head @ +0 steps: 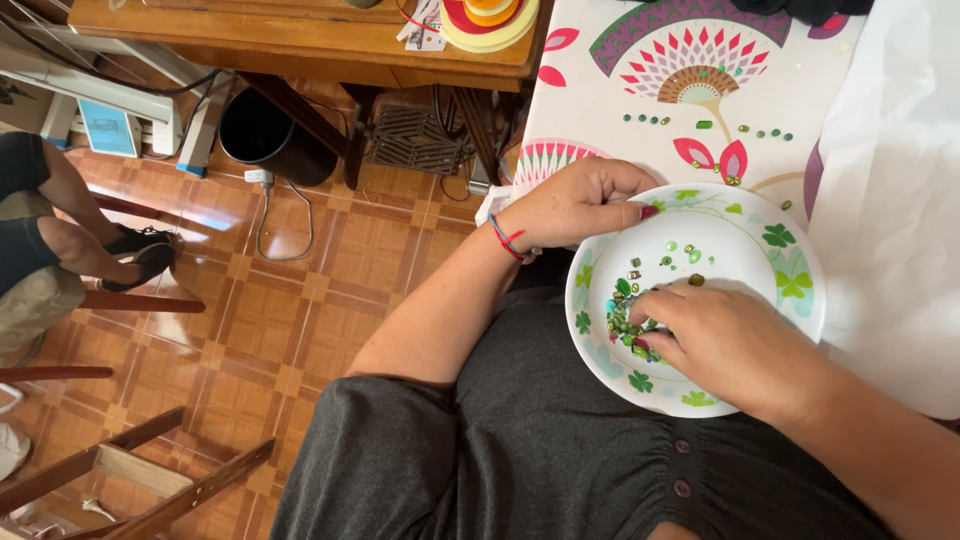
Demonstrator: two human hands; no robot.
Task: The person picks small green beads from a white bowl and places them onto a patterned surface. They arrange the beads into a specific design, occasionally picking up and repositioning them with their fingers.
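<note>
Fingers of my right hand (pixel 725 340) curl down, pinching among green beads (pixel 628 320) piled at the plate's (pixel 790 300) left side. My left hand (pixel 580 200), loosely fisted, grips the plate's far-left rim.

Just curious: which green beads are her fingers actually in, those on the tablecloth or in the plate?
The heap of beads in the plate, under the right hand.

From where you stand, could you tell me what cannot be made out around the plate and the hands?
- Head view: beads too small to tell shapes.
- Right hand covers part of the pile; a grip is unclear.
- Left hand curls at the plate rim; its fingers hide anything held.
- Black cloth is cut off at top.
</note>
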